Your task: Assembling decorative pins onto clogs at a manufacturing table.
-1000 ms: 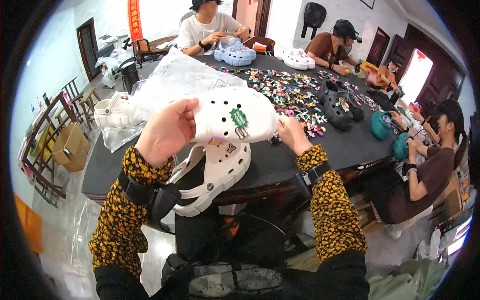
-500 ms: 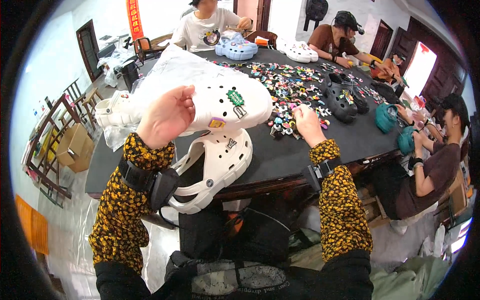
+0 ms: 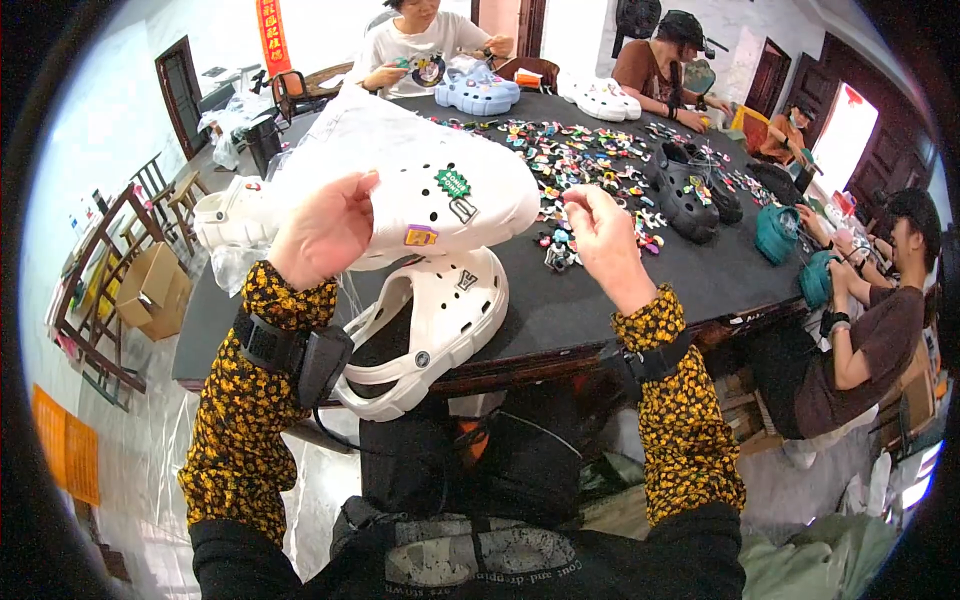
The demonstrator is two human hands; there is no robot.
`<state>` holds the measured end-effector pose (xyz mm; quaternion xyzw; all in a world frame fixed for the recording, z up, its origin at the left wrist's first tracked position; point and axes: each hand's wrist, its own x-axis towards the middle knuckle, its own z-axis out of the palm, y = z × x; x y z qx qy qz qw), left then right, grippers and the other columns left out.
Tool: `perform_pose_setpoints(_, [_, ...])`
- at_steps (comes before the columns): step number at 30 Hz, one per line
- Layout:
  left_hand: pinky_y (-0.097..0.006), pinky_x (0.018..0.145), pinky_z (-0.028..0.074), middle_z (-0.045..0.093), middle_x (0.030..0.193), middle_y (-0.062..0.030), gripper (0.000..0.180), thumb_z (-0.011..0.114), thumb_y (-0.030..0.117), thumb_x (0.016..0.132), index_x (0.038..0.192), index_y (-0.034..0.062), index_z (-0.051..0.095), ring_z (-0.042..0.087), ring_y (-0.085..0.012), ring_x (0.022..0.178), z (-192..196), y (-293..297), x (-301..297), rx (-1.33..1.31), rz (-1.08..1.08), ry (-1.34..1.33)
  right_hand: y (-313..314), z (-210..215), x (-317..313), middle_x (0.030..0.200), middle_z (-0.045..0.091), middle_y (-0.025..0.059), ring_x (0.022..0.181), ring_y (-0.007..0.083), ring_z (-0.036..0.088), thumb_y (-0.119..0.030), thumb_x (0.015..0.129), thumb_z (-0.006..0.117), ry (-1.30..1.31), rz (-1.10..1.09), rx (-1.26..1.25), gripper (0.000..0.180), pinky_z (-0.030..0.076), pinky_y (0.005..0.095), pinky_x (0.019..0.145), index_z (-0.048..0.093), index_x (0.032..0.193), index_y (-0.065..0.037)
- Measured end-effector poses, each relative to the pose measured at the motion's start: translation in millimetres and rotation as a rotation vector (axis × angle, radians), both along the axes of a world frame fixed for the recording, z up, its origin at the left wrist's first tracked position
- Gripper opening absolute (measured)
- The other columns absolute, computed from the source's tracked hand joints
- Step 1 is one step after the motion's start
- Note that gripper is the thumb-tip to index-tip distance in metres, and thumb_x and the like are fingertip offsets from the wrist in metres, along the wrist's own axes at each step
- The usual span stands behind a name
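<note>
left hand [image 3: 320, 228] has the upper white clog [image 3: 455, 200] by its left end, up above the near edge of the black table [image 3: 560, 320]. most of that grip is hidden though, the palm faces the camera and i can't see where all the fingers go. the clog's left end is behind the hand and kinda melts into the plastic bag [image 3: 355, 130], white on white. its front shows a green badge [image 3: 452, 182] and a purple and yellow charm [image 3: 420, 236].

the lower white clog [image 3: 470, 295] is right underneath, top partly covered by the upper one, strap end hanging past the table edge. can't tell what's holding it up.

right hand [image 3: 610, 245] is well apart from both clogs, fingers loosely bent, in front of the charm pile [image 3: 590, 150]. can't tell if something small is pinched in there. it blocks part of the pile, and single charms are mostly too tiny to make out. person across the table [image 3: 425, 40] is cut off at the top.
</note>
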<state>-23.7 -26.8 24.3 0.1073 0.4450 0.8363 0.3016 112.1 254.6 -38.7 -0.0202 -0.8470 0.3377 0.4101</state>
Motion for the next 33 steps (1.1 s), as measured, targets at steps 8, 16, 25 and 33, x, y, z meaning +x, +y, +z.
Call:
perform_pose_setpoints(8, [-0.028, 0.085, 0.047, 0.064, 0.099, -0.0092, 0.024, 0.062, 0.013, 0.09, 0.105, -0.0052, 0.059, 0.059, -0.0158, 0.095, -5, -8, 22, -0.053, -0.063, 0.493, -36, 12, 10, 0.093, 0.061, 0.0162, 0.083, 0.0255, 0.063, -0.005, 0.088, 0.058, 0.044, 0.212, -0.051, 0.019, 0.05, 0.0332, 0.074, 0.058, 0.106, 0.0])
perform_pose_setpoints(16, [-0.03, 0.077, 0.051, 0.065, 0.096, -0.0145, 0.015, 0.057, 0.005, 0.088, 0.097, -0.0073, 0.059, 0.064, -0.0199, 0.086, -27, -22, -21, -0.158, -0.011, 0.347, -30, 15, 8, 0.093, 0.063, 0.0128, 0.081, 0.0174, 0.062, -0.004, 0.088, 0.057, 0.026, 0.193, -0.055, 0.02, 0.051, 0.0283, 0.07, 0.059, 0.107, 0.002])
perform_pose_setpoints(25, [-0.027, 0.074, 0.05, 0.065, 0.093, -0.0129, 0.015, 0.06, 0.007, 0.087, 0.095, -0.0059, 0.06, 0.063, -0.0161, 0.085, -23, -7, -26, -0.24, -0.002, 0.397, 1, -1, 18, 0.091, 0.063, 0.0107, 0.08, 0.0131, 0.061, -0.002, 0.091, 0.053, -0.112, 0.2, -0.222, 0.019, 0.049, 0.0253, 0.07, 0.059, 0.108, 0.002])
perform_pose_setpoints(33, [-0.025, 0.073, 0.049, 0.065, 0.088, -0.007, 0.021, 0.059, 0.013, 0.089, 0.101, -0.0034, 0.063, 0.062, -0.0126, 0.081, -36, -3, -34, -0.501, -0.076, 0.443, -14, -32, 42, 0.087, 0.063, 0.013, 0.078, 0.0182, 0.062, -0.001, 0.088, 0.056, -0.188, 0.257, -0.228, 0.015, 0.05, 0.0294, 0.071, 0.06, 0.101, 0.003])
